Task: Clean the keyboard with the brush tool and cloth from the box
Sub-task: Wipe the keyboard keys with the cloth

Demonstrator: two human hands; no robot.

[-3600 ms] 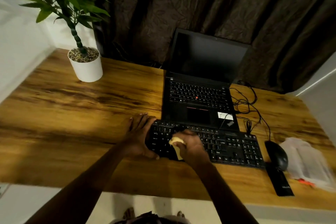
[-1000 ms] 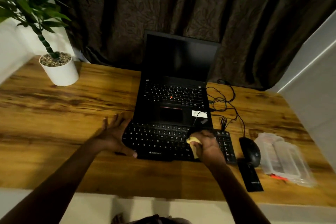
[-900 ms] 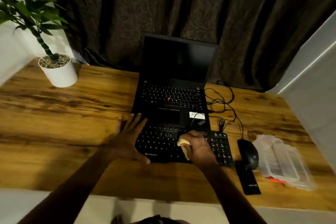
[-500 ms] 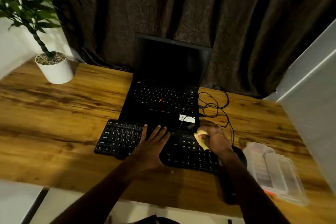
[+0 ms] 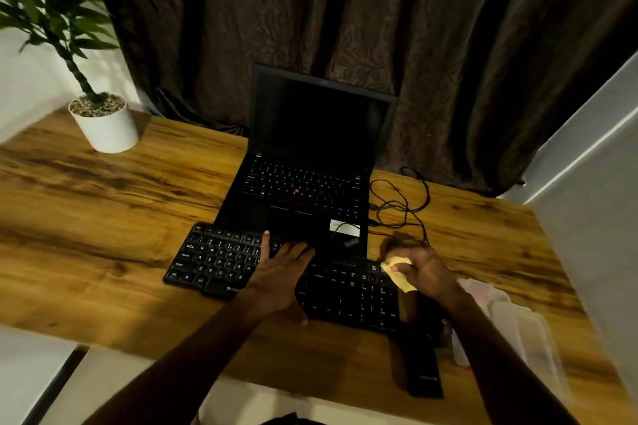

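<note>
A black external keyboard (image 5: 221,260) lies on the wooden desk in front of the laptop. My left hand (image 5: 279,276) rests flat on its middle, fingers straight and spread. My right hand (image 5: 426,272) grips a bunched yellow cloth (image 5: 397,272) at the keyboard's right end, near the number pad. The clear plastic box (image 5: 518,324) sits to the right of my right forearm, partly hidden by it. No brush tool can be made out.
An open black laptop (image 5: 310,183) stands behind the keyboard, with tangled black cables (image 5: 400,203) to its right. A white potted plant (image 5: 103,124) is at the back left. A flat black object (image 5: 423,369) lies near the front edge. Dark curtain behind.
My right hand slid the cloth from the keyboard's left-middle to its right end. My left hand shifted from the left edge onto the middle keys. The camera view swung right.
</note>
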